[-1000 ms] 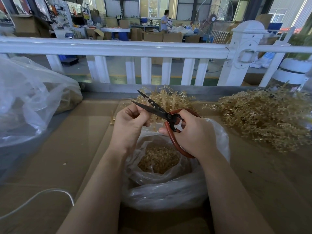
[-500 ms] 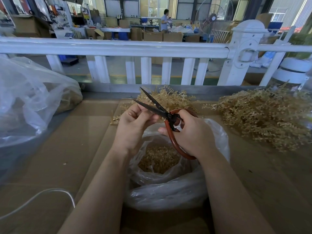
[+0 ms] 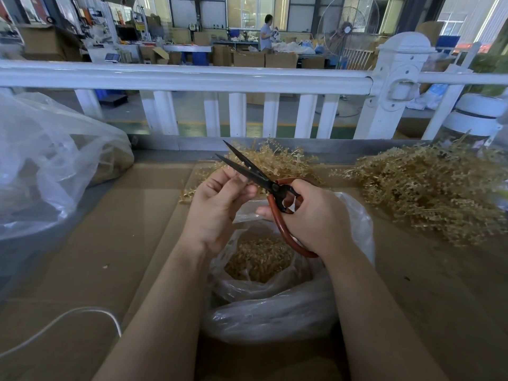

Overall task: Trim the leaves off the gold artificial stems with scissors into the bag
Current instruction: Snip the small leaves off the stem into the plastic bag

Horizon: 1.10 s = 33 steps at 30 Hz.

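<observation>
Since a second ago the scissors [image 3: 257,176] have lifted slightly and their black blades have spread a little wider, the points now aimed toward 11 o'clock over the left hand [image 3: 220,200]. That suggests one snip is finished and the blades are being reset for the next, so the work is probably mid-cycle, not near its end.

The left hand's fingers [image 3: 233,176] are curled and pinched narrowly, apparently on a small gold stem piece, though the piece itself is too small to make out clearly. The right hand [image 3: 310,215] has its fingers wrapped through the scissors' smooth reddish-brown loop handles, holding them firmly.

Directly below both hands, at 6 o'clock, sits the bag [image 3: 354,232], thin crinkled clear plastic with its mouth rolled open, holding a loose heap of small gold trimmings [image 3: 258,258]. Just behind the hands at 12 o'clock lies a small tangle of gold stems [image 3: 275,160], wiry and finely branched. A much larger pile of gold stems [image 3: 428,188], bristly and dense, spreads across the bench [image 3: 115,243] at 2 o'clock, so plenty seems left to trim. The bench is covered in flat brown cardboard. At 9 o'clock slumps a big clear sack [image 3: 46,166], glossy and wrinkled, and a thin white cord [image 3: 66,317] curves at 8 o'clock.
</observation>
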Available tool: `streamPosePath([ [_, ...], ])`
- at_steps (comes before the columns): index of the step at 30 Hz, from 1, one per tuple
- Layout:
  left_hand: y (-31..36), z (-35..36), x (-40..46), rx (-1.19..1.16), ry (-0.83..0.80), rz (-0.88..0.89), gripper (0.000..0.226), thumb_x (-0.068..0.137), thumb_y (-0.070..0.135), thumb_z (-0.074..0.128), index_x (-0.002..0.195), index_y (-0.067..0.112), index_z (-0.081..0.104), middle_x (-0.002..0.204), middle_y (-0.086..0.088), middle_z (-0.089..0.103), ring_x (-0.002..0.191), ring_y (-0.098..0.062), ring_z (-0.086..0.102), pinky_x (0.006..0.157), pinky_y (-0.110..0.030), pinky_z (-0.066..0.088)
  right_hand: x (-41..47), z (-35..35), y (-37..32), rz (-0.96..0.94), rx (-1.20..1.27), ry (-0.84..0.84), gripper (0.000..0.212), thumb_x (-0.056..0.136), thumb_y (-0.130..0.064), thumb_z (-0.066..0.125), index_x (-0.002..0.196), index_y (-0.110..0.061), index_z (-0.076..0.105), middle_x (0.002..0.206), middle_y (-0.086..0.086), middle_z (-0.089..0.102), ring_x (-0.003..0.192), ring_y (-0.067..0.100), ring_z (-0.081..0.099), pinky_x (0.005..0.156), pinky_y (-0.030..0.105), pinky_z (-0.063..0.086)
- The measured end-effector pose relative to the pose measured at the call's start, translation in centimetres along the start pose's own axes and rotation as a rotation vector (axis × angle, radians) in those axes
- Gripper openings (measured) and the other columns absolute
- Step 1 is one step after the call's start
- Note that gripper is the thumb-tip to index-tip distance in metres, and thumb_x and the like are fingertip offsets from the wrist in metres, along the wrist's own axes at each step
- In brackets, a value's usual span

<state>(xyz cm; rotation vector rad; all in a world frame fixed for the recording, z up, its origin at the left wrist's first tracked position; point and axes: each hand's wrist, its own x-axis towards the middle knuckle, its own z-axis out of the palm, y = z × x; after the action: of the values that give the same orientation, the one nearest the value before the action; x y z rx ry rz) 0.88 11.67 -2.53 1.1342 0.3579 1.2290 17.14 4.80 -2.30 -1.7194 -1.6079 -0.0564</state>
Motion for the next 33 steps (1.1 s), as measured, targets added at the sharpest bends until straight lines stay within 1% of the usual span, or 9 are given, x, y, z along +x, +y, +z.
streamPosePath([
  [2,0.11,0.08,-0.09,-0.003,0.0,-0.002,0.007,0.083,0.011,0.065,0.081,0.016,0.07,0.078,0.0,0.07,0.069,-0.008,0.064,0.074,-0.02,0.055,0.03,0.04,0.03,0.0,-0.003,0.006,0.054,0.065,-0.089,0.053,0.088,-0.04,0.057,0.068,-0.027,0.053,0.065,-0.008,0.052,0.053,0.012,0.032],
  [7,0.36,0.08,-0.13,-0.029,0.003,-0.02,0.006,0.088,0.007,0.065,0.093,0.011,0.065,0.087,-0.006,0.073,0.077,-0.015,0.071,0.077,-0.026,0.057,0.08,0.17,0.48,0.01,-0.014,0.033,0.064,0.065,-0.088,0.055,0.089,-0.029,0.067,0.067,-0.023,0.056,0.063,-0.002,0.055,0.054,0.015,0.039],
  [11,0.51,0.09,-0.18,-0.019,-0.006,-0.011,0.004,0.09,0.014,0.064,0.091,0.017,0.066,0.092,-0.007,0.074,0.083,-0.019,0.072,0.079,-0.029,0.057,0.14,0.04,0.48,0.013,-0.024,0.037,0.061,0.063,-0.091,0.051,0.085,-0.035,0.061,0.063,-0.028,0.049,0.06,-0.007,0.05,0.052,0.013,0.032],
  [14,0.37,-0.12,-0.17,0.014,0.006,0.014,0.011,0.088,0.014,0.062,0.097,0.011,0.066,0.098,-0.008,0.075,0.088,-0.019,0.073,0.082,-0.028,0.057,0.17,0.1,0.54,0.016,-0.026,0.039,0.063,0.062,-0.093,0.048,0.087,-0.037,0.062,0.063,-0.031,0.047,0.059,-0.009,0.048,0.053,0.011,0.032],
  [17,0.38,-0.35,-0.05,0.045,0.059,0.026,0.013,0.085,0.012,0.063,0.096,0.007,0.068,0.094,-0.009,0.075,0.086,-0.019,0.072,0.084,-0.027,0.058,0.18,0.01,0.45,0.005,-0.053,0.031,0.059,0.063,-0.093,0.045,0.091,-0.042,0.058,0.066,-0.033,0.045,0.06,-0.013,0.043,0.054,0.009,0.028],
  [19,0.39,-0.35,-0.07,0.115,0.08,0.051,0.013,0.086,0.012,0.063,0.097,0.006,0.069,0.091,-0.008,0.075,0.083,-0.017,0.072,0.083,-0.027,0.058,0.13,-0.04,0.35,-0.009,-0.06,0.034,0.057,0.064,-0.094,0.044,0.09,-0.044,0.053,0.067,-0.032,0.046,0.06,-0.009,0.046,0.053,0.009,0.028],
  [24,0.43,-0.14,-0.34,0.318,0.102,0.104,0.015,0.096,0.002,0.058,0.094,0.009,0.071,0.086,-0.002,0.074,0.081,-0.013,0.069,0.083,-0.026,0.056,0.06,-0.06,0.25,-0.025,-0.107,0.093,0.069,0.064,-0.097,0.033,0.09,-0.038,0.058,0.073,-0.026,0.052,0.065,0.0,0.049,0.052,0.01,0.029],
  [29,0.73,0.02,-0.46,0.336,0.139,0.114,0.017,0.093,0.0,0.06,0.09,0.011,0.074,0.082,-0.001,0.075,0.077,-0.012,0.069,0.079,-0.024,0.056,0.06,-0.07,0.41,-0.041,-0.127,0.095,0.068,0.066,-0.095,0.038,0.09,-0.035,0.059,0.074,-0.023,0.058,0.065,0.003,0.053,0.053,0.011,0.034],
  [33,0.8,-0.1,-0.43,0.348,0.145,0.113,0.02,0.093,0.0,0.061,0.086,0.013,0.074,0.081,-0.001,0.075,0.077,-0.012,0.069,0.08,-0.025,0.056,0.06,-0.2,0.27,-0.032,-0.129,0.089,0.065,0.065,-0.096,0.035,0.088,-0.038,0.056,0.069,-0.027,0.05,0.064,0.0,0.049,0.052,0.011,0.031],
])
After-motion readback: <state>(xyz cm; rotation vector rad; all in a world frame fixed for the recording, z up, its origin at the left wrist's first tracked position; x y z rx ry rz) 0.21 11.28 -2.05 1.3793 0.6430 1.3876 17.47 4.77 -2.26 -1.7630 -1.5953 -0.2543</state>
